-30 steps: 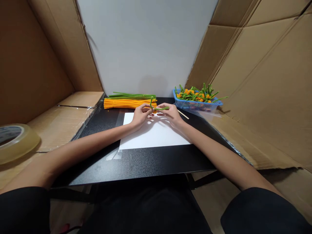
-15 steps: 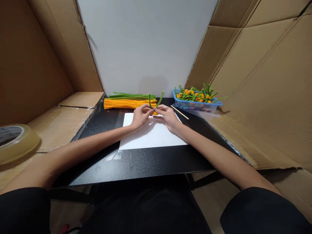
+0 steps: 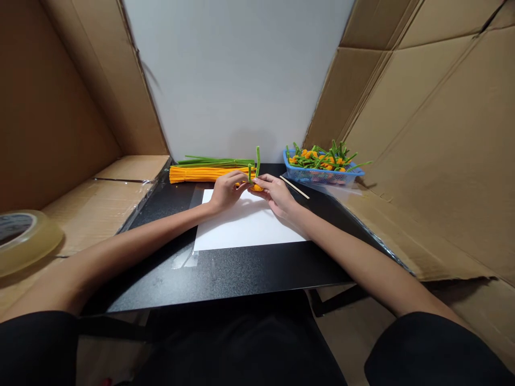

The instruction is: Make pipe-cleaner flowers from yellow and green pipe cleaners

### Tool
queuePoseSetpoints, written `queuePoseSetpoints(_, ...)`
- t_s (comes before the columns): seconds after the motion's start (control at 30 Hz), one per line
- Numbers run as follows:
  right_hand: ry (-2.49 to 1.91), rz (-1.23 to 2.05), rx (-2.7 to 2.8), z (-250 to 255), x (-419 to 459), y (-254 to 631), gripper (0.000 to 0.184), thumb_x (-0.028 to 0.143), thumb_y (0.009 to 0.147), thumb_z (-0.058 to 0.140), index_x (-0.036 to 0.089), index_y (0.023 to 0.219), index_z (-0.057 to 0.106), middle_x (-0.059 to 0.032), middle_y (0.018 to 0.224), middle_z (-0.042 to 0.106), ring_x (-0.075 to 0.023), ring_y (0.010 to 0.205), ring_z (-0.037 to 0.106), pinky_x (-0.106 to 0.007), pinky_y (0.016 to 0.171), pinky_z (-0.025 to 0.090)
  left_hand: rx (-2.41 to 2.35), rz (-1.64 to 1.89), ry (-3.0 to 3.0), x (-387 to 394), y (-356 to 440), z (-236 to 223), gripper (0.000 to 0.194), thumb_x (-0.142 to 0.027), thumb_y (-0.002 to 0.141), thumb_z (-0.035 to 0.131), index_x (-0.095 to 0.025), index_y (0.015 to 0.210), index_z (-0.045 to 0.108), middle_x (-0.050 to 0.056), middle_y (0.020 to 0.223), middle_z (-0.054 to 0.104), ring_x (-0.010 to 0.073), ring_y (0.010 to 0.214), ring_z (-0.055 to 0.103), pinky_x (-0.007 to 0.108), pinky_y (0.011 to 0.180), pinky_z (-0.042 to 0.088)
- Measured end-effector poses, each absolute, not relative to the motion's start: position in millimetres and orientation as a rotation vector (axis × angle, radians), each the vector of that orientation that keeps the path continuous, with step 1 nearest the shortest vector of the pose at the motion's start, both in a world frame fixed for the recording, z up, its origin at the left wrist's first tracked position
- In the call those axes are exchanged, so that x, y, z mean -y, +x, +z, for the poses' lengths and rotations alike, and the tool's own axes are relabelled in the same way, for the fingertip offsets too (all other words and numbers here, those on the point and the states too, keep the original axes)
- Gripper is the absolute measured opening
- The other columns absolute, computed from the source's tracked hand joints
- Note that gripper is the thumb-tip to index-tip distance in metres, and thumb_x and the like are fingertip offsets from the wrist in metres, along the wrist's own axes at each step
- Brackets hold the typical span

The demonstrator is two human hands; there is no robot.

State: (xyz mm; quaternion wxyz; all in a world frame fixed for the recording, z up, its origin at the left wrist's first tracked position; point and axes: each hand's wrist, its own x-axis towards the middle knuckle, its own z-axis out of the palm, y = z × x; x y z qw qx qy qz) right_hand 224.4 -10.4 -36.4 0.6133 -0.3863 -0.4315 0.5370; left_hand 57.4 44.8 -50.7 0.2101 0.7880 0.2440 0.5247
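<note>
Both hands meet above a white sheet of paper [image 3: 245,230] on the black table. My right hand [image 3: 277,195] pinches a small rounded orange pipe cleaner piece [image 3: 257,188]. A green pipe cleaner [image 3: 258,160] sticks up from it in two ends, one taller than the other. My left hand [image 3: 227,189] is closed at the shorter green end, its fingertips close to the orange piece. The fingers partly hide where green and orange join.
Behind my left hand lie a bundle of orange pipe cleaners [image 3: 193,175] and several green pipe cleaners [image 3: 213,161]. A blue basket [image 3: 314,174] of orange and green pieces stands back right, near a thin stick [image 3: 295,187]. A tape roll [image 3: 44,241] sits left, and cardboard walls [image 3: 434,134] flank the table.
The two green ends, spread in a V before, now stand closer together and more upright. My left hand has shifted slightly left and turned.
</note>
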Motion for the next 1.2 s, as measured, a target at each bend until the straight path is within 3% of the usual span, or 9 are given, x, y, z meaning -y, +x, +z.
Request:
queuePoseSetpoints(0.17, -0.843, 1.286, 0.952, -37, 9, 226, 0.018, 0.024, 0.07, 0.087, 0.02, 0.077, 0.071, -0.0011, 0.088, 0.076, -0.014, 0.086, 0.071, -0.036, 0.098, 0.058, -0.653, 1.425, 2.212, -42, 56, -44, 0.021, -0.043, 0.084, 0.074, -0.022, 0.082, 0.076, 0.007, 0.088, 0.068, 0.0148, 0.07, 0.055, 0.024, 0.061, 0.042)
queuePoseSetpoints(0.33, -0.815, 1.165, 0.974, -42, 6, 225, 0.024, 0.026, 0.064, 0.091, 0.021, 0.075, 0.071, -0.0005, 0.086, 0.076, -0.015, 0.085, 0.072, -0.034, 0.095, 0.057, -0.647, 1.425, 2.029, -30, 64, -47, 0.026, -0.04, 0.081, 0.079, -0.021, 0.097, 0.075, 0.007, 0.099, 0.066, 0.0161, 0.083, 0.062, 0.021, 0.06, 0.046)
queuePoseSetpoints(0.47, -0.761, 1.145, 0.973, -45, 7, 220, 0.032, 0.031, 0.059, 0.094, 0.021, 0.077, 0.069, 0.0013, 0.085, 0.075, -0.0143, 0.08, 0.071, -0.033, 0.09, 0.058, -0.684, 1.459, 1.824, -25, 70, -54, 0.029, -0.044, 0.076, 0.083, -0.021, 0.092, 0.074, 0.007, 0.099, 0.069, 0.017, 0.084, 0.063, 0.021, 0.061, 0.048)
queuePoseSetpoints(0.7, -0.773, 1.17, 0.884, -47, 8, 218, 0.031, 0.029, 0.064, 0.091, 0.021, 0.081, 0.065, -0.0014, 0.087, 0.076, -0.0146, 0.082, 0.071, -0.029, 0.083, 0.058, -0.609, 1.465, 1.898, -22, 68, -54, 0.027, -0.046, 0.079, 0.081, -0.02, 0.082, 0.075, 0.009, 0.094, 0.073, 0.0199, 0.088, 0.066, 0.025, 0.068, 0.052)
queuePoseSetpoints(0.83, -0.8, 1.145, 0.909, -45, 7, 220, 0.031, 0.03, 0.062, 0.092, 0.02, 0.077, 0.067, 0.0006, 0.078, 0.073, -0.013, 0.075, 0.068, -0.028, 0.079, 0.058, -0.508, 1.452, 2.104, -30, 65, -53, 0.022, -0.041, 0.086, 0.074, -0.019, 0.088, 0.077, 0.01, 0.098, 0.073, 0.0185, 0.088, 0.068, 0.025, 0.067, 0.054)
queuePoseSetpoints(1.07, -0.782, 1.198, 1.01, -40, 7, 226, 0.017, 0.03, 0.072, 0.085, 0.021, 0.081, 0.073, -0.0019, 0.089, 0.075, -0.0153, 0.088, 0.069, -0.033, 0.096, 0.055, -0.238, 1.318, 2.784, -60, 43, -29, 0.026, -0.035, 0.101, 0.055, -0.021, 0.1, 0.077, 0.009, 0.098, 0.075, 0.0174, 0.09, 0.068, 0.03, 0.078, 0.053)
queuePoseSetpoints(1.2, -0.757, 1.228, 1.076, -42, 6, 226, 0.021, 0.025, 0.067, 0.085, 0.021, 0.086, 0.076, -0.0018, 0.094, 0.077, -0.016, 0.09, 0.069, -0.035, 0.099, 0.054, -0.198, 1.147, 3.13, -63, 31, -7, 0.029, -0.037, 0.103, 0.051, -0.025, 0.099, 0.077, 0.006, 0.094, 0.076, 0.0175, 0.086, 0.067, 0.028, 0.07, 0.048)
